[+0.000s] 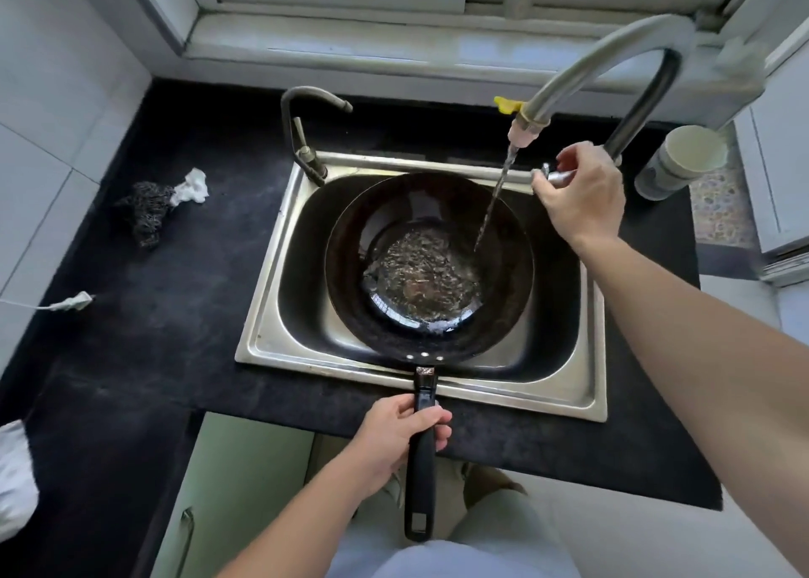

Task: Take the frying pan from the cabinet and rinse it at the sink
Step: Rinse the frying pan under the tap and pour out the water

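Note:
The black frying pan (350, 244) sits over the steel sink (280, 349), its bowl filling most of the basin. Rippling water pools in its bottom. My left hand (396, 435) grips the pan's long black handle at the counter's front edge. A thin stream of water (494, 196) falls from the tall curved tap's nozzle (525, 128) into the pan's right side. My right hand (578, 194) is closed on the shiny tap handle at the sink's back right corner.
A second, smaller tap (306, 139) stands at the sink's back left. A steel scourer (146, 211) and a crumpled white cloth (192, 187) lie on the black counter to the left. A grey cup (683, 161) stands at the right. A cabinet door (227, 490) is below.

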A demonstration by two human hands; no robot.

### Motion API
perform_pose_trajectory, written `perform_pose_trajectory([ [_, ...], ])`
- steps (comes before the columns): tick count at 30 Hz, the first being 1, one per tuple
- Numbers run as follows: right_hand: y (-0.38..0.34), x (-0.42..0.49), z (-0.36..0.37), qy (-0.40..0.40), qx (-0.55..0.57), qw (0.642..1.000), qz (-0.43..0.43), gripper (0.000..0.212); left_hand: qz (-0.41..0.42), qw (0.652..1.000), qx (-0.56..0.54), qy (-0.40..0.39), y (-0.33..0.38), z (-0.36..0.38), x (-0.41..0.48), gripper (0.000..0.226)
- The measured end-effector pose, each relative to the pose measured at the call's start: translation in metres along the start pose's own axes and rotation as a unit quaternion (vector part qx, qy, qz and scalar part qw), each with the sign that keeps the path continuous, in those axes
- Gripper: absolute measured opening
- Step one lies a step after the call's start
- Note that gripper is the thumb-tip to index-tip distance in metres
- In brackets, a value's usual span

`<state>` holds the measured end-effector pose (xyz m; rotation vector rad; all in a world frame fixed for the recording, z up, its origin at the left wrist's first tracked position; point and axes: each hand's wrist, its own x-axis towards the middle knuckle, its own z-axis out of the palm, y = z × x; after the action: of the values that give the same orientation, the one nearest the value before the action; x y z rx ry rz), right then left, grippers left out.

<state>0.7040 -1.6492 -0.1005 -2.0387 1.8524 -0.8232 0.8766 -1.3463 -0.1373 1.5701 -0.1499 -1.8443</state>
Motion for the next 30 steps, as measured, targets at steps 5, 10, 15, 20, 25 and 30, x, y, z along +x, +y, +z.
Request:
perform_pose_trajectory([
  [5, 0.010, 0.004, -0.012, 0.022, 0.000, 1.000, 0.009, 0.035, 0.009, 1.000, 0.002, 0.005, -0.001, -0.001, 0.000, 0.019],
  [10, 0.009, 0.002, -0.012, 0.013, 0.009, 0.999, 0.041, 0.038, 0.012, 1.000, 0.001, -0.001, -0.001, -0.001, 0.000, 0.020],
  [15, 0.002, -0.017, -0.023, -0.057, 0.069, 0.993, 0.075, 0.049, 0.006, 1.000, -0.002, -0.005, 0.001, -0.001, -0.003, 0.025],
  [20, -0.005, -0.100, -0.033, -0.086, 0.137, 0.974, 0.159, 0.033, -0.001, 1.000, -0.003, -0.019, 0.003, -0.004, -0.002, 0.024],
  [25, -0.034, -0.233, -0.021, -0.142, 0.282, 0.898, 0.305, 0.014, -0.002, 0.999, 0.001, -0.033, 0.004, -0.007, 0.000, 0.023],
  [30, -0.054, -0.329, -0.009, -0.293, 0.237, 0.831, 0.409, 0.059, 0.002, 0.999, 0.027, -0.036, 0.006, -0.008, 0.005, 0.024],
])
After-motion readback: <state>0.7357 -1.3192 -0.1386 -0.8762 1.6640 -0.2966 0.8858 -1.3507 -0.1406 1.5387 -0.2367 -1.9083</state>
